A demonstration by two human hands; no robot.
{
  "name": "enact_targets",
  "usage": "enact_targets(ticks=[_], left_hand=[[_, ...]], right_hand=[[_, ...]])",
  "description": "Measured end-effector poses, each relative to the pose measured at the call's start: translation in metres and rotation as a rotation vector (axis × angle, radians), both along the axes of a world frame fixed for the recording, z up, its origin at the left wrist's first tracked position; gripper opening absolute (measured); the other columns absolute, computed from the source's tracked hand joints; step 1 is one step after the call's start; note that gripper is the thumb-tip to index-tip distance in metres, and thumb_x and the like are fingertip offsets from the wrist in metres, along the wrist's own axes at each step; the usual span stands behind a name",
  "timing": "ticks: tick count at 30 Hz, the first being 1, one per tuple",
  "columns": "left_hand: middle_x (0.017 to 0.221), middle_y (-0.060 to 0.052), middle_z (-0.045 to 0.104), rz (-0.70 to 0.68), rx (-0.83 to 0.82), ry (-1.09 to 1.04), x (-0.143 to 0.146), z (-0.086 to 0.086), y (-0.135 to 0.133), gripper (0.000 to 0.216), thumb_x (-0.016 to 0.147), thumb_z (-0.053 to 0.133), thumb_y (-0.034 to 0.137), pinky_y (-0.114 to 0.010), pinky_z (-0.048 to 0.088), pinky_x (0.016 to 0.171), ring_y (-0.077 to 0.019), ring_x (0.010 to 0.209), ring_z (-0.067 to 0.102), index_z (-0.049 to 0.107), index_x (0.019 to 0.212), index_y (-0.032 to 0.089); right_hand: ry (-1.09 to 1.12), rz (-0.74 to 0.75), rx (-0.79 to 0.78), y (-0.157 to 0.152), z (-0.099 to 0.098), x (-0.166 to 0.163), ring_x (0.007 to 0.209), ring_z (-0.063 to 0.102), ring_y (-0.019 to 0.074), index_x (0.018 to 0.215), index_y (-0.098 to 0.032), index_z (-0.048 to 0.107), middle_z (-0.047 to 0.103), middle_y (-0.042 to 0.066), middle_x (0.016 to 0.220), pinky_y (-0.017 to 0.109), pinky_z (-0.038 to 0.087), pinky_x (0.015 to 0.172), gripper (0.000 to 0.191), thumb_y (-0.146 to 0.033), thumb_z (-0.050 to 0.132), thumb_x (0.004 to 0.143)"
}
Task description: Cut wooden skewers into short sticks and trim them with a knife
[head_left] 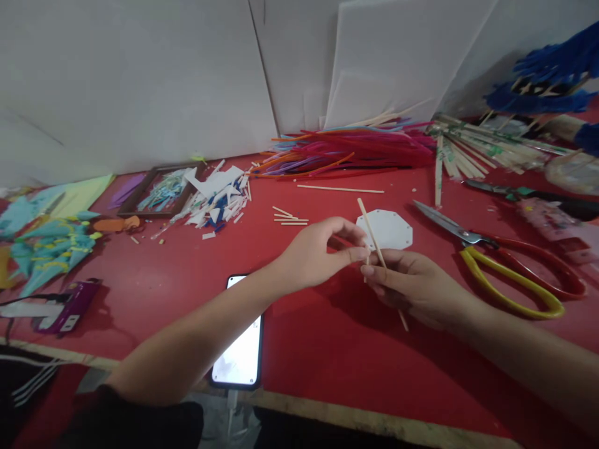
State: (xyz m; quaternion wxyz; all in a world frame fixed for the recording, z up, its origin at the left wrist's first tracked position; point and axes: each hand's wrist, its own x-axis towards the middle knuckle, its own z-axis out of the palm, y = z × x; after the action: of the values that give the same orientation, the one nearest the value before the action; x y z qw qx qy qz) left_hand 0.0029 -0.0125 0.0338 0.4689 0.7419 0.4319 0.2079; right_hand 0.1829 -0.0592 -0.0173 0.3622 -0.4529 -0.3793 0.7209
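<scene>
You have a long, thin wooden stick point(369, 224) in your right hand point(414, 284), leaning, over the red table point(318, 349). Your right thumb and fingers are closed around it. Your left hand point(322, 252) has its thumb and pointing finger pinched together on a short stick point(365, 274), right beside the long one. Just behind your hands lies a flat, white card point(390, 229) with eight sides and little holes near its edge. Some short, smooth sticks point(290, 219) lie in a small bunch to the left, and one more long stick point(340, 188) lies further back. To your right are metal scissors point(468, 236) with red and yellow handles. Fuzzy, bendy pipe cleaners point(355, 149) make a heap by the wall. A clear plastic bag point(496, 146) has flat wooden sticks in it. On the left, a brown, four-sided frame point(127, 206) has thin blue and white bits inside, with a messy pile of paper scraps point(219, 196) beside it
</scene>
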Motion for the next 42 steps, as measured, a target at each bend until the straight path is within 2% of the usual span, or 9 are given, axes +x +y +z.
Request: enact_targets(ticks=[2,5,8,11,18,26,35,38,42], left_hand=[[0.137,-0.020,0.060,0.075,0.134,0.188,-0.009,0.006,-0.008,0.049,0.091,0.066,0.037,-0.043,0.052,0.099,-0.0276,0.117,0.064,0.054,0.131,0.011],[0.157,-0.026,0.038,0.072,0.302,0.657,-0.033,0.014,-0.028,0.076,0.091,0.063,0.047,-0.061,0.036,0.114,-0.0436,0.145,0.037,0.034,0.151,0.010],[0.160,-0.026,0.032,0.097,0.294,0.978,-0.060,0.013,-0.051,0.081,0.091,0.058,0.045,-0.064,0.040,0.107,-0.0509,0.145,0.031,0.023,0.157,0.015],[0.161,-0.027,0.028,0.112,0.256,1.129,-0.078,0.004,-0.068,0.074,0.093,0.052,0.045,-0.064,0.045,0.099,-0.0536,0.138,0.038,0.027,0.157,0.016],[0.153,-0.027,0.031,0.199,0.297,1.147,-0.083,0.003,-0.073,0.063,0.092,0.052,0.029,-0.057,0.050,0.098,-0.0456,0.134,0.045,0.035,0.151,0.014],[0.152,-0.017,0.035,0.175,0.250,1.056,-0.093,0.013,-0.030,0.042,0.087,0.056,0.026,-0.056,0.050,0.099,-0.0449,0.131,0.050,0.061,0.129,0.022],[0.144,-0.020,0.043,0.141,0.238,1.124,-0.098,0.008,-0.007,0.051,0.087,0.059,0.034,-0.051,0.048,0.102,-0.0399,0.129,0.053,0.054,0.134,0.014],[0.141,-0.024,0.046,0.091,0.309,1.176,-0.094,0.007,-0.008,0.047,0.090,0.056,0.033,-0.054,0.045,0.105,-0.0421,0.130,0.051,0.056,0.130,0.009],[0.143,-0.023,0.047,0.061,0.473,1.045,-0.080,0.007,-0.009,0.047,0.093,0.053,0.031,-0.055,0.041,0.110,-0.0401,0.137,0.043,0.053,0.134,0.008]], right_hand=[[0.017,-0.025,-0.008,0.000,0.000,0.003,0.037,0.027,0.0018,0.071,-0.019,0.058,0.048,-0.009,0.047,0.021,0.016,0.037,0.054,-0.060,0.089,0.055],[0.036,-0.024,-0.007,0.001,0.000,0.007,0.037,0.024,0.0013,0.071,-0.019,0.059,0.048,-0.009,0.048,0.021,0.013,0.037,0.051,-0.058,0.089,0.056],[0.041,0.000,0.001,0.002,-0.001,0.009,0.037,0.022,0.0011,0.071,-0.020,0.059,0.047,-0.009,0.048,0.021,0.012,0.037,0.049,-0.057,0.088,0.058],[0.039,-0.002,0.009,0.002,-0.003,0.009,0.038,0.022,0.0009,0.071,-0.019,0.059,0.047,-0.009,0.049,0.021,0.011,0.037,0.048,-0.056,0.088,0.059],[0.026,-0.007,0.017,0.002,-0.003,0.010,0.038,0.024,0.0010,0.071,-0.019,0.059,0.047,-0.008,0.050,0.022,0.011,0.037,0.048,-0.056,0.088,0.060],[0.022,-0.017,0.027,0.001,-0.007,0.011,0.038,0.024,0.0007,0.070,-0.019,0.058,0.046,-0.008,0.050,0.021,0.010,0.037,0.049,-0.056,0.089,0.060],[0.031,0.001,-0.021,0.003,0.000,0.010,0.036,0.025,-0.0008,0.070,-0.018,0.058,0.050,-0.007,0.050,0.021,0.009,0.038,0.052,-0.056,0.091,0.056],[0.039,-0.007,-0.010,0.003,0.004,0.009,0.036,0.025,-0.0010,0.070,-0.018,0.059,0.050,-0.007,0.050,0.022,0.008,0.038,0.052,-0.056,0.091,0.055],[0.046,-0.020,-0.014,0.004,0.002,0.010,0.036,0.026,-0.0009,0.072,-0.018,0.061,0.050,-0.007,0.050,0.023,0.007,0.039,0.051,-0.056,0.091,0.055]])
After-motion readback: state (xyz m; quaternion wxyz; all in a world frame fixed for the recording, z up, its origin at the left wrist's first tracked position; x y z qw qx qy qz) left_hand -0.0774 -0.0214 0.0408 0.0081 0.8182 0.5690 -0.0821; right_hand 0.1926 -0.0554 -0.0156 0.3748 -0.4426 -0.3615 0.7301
